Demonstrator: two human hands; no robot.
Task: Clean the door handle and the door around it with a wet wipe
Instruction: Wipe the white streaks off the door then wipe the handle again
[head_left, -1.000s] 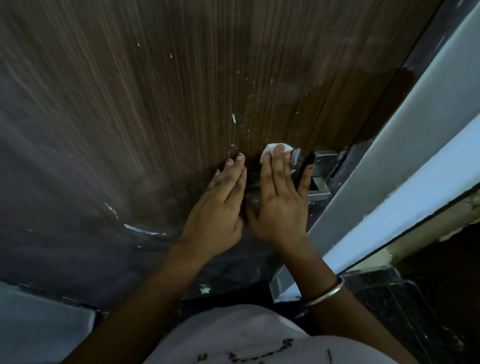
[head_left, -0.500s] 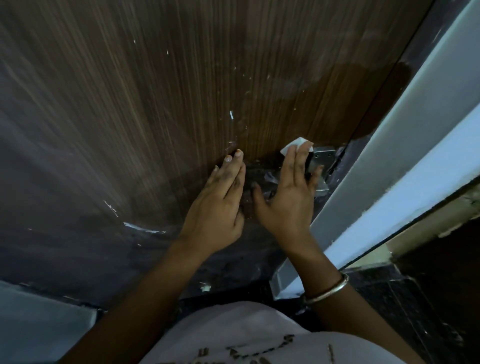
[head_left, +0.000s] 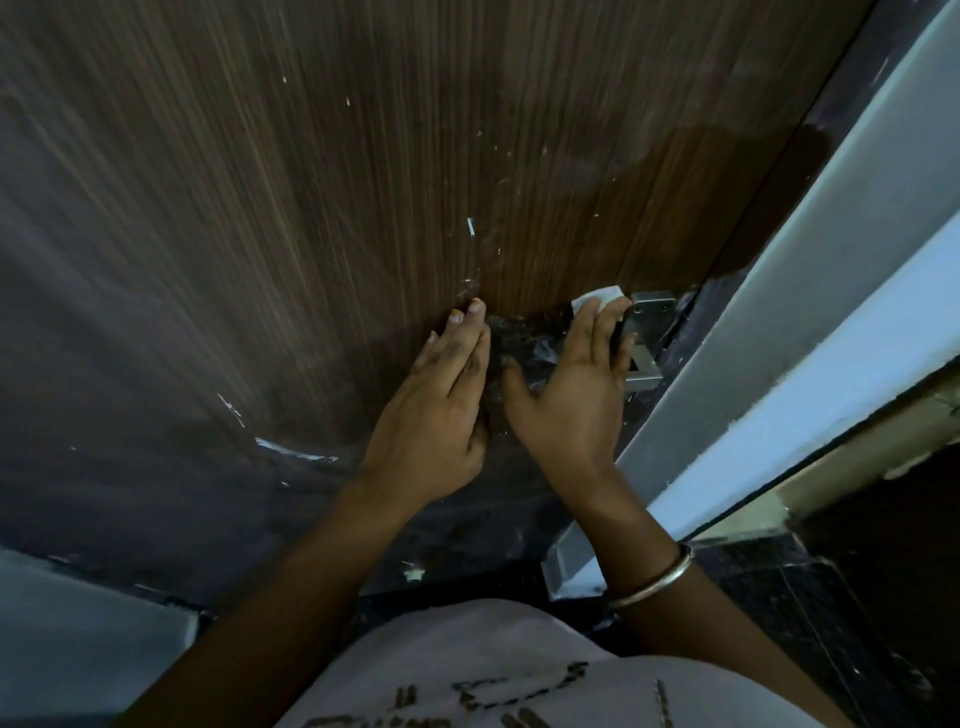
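Note:
A dark wood-grain door fills the view. Its metal handle with a square plate sits at the door's right edge. My right hand presses a white wet wipe flat against the door just left of the handle plate; the wipe shows only above my fingertips. My left hand lies flat on the door beside it, fingers together, holding nothing. A darker wet patch spreads on the door above the handle.
The pale door frame runs diagonally along the right. White scratches and specks mark the door left of my hands. A dark tiled floor lies at the lower right.
My right hand with the wipe has slid rightward along the door to the handle plate. My left hand has stayed in place on the door.

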